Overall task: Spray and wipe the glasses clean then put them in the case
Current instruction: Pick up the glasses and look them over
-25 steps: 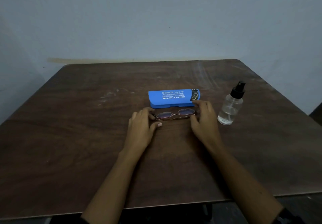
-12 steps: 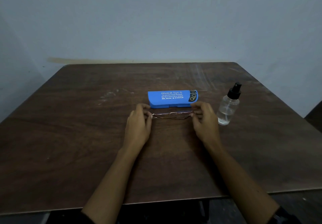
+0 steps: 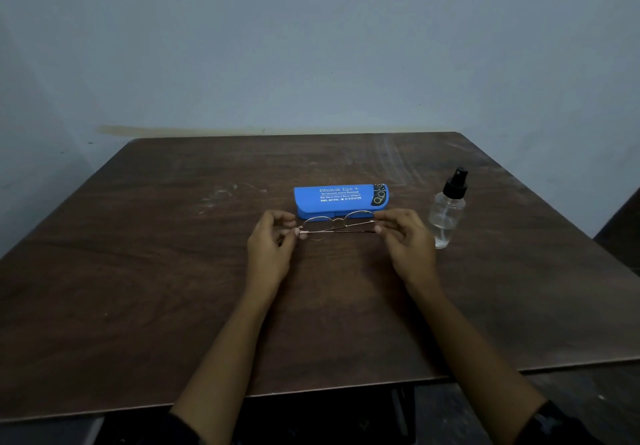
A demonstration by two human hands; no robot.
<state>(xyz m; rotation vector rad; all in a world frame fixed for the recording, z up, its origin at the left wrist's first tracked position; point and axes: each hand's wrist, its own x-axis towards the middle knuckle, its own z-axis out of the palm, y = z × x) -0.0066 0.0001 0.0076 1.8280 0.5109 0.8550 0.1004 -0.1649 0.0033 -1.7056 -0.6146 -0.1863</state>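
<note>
We've got the thin gold-wire glasses [image 3: 336,225] pinched at both ends, left hand [image 3: 273,243] and right hand [image 3: 403,241], long axis running left-right. The clear plastic spray bottle with the black nozzle [image 3: 446,212] sits just beside our right hand, so that's probably the one to grab it.

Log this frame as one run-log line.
stage: pickup, spray not begun | left hand: grips glasses | right hand: grips other end | case: closed | spray bottle: upright, untouched

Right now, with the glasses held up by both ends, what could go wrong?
The thin-framed glasses hang between fingertip pinches of the left hand and right hand; a slip could drop them onto the table. The spray bottle stands close beside the right hand, so reaching might topple it.
</note>
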